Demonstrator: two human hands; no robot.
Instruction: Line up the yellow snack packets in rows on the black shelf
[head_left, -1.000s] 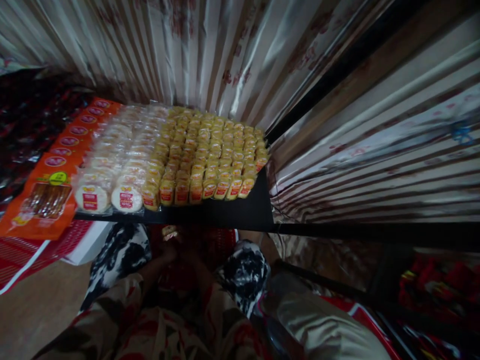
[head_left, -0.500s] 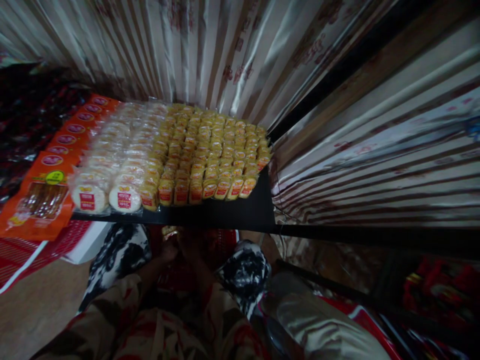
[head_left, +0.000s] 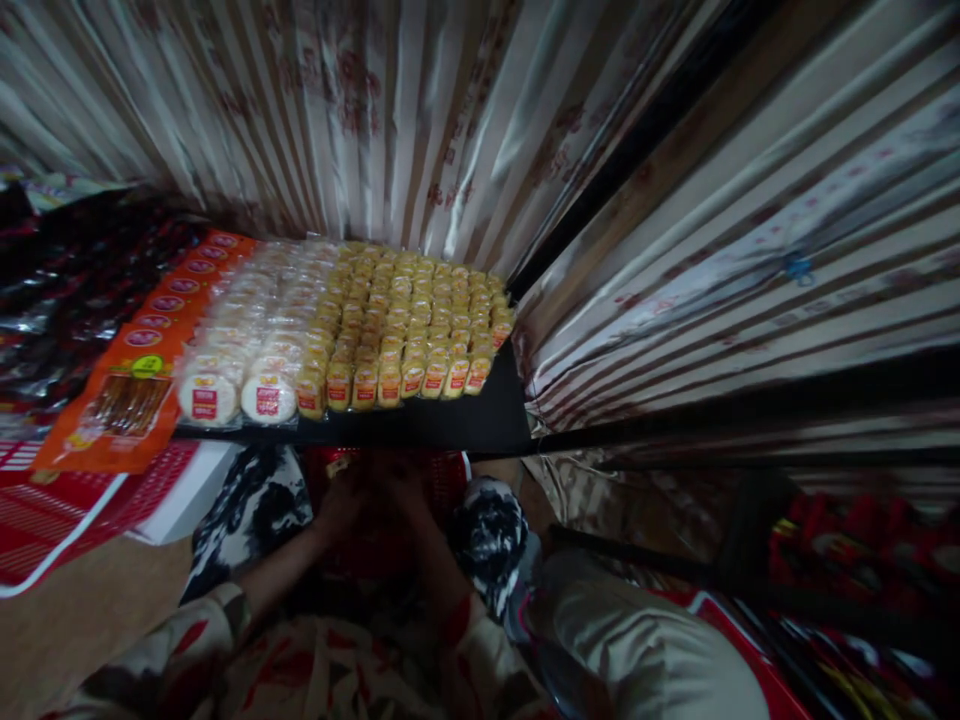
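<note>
Both hands are low, in deep shadow beneath the front edge of the black shelf (head_left: 502,415). My left hand (head_left: 343,500) is over a red basket (head_left: 450,478) between my knees, with a small pale-gold packet (head_left: 337,467) at its fingertips; its grip is too dark to make out. To its right, my right hand (head_left: 401,480) reaches into the same basket, its fingers hidden in the dark. On the shelf stand rows of yellow wrapped packets (head_left: 390,385) and white round wrapped packets (head_left: 268,398).
Orange snack packs (head_left: 142,400) and dark shiny packets (head_left: 67,290) lie at the left. Another red basket (head_left: 67,520) sits below them by a white box (head_left: 184,490). Pleated curtains (head_left: 405,120) hang behind. Someone's pale-trousered leg (head_left: 645,630) is at the right.
The view has shifted, so the shelf goods appear slightly lower. My forearms show more clearly and my hands have spread a little apart. The small packet appears further left.
</note>
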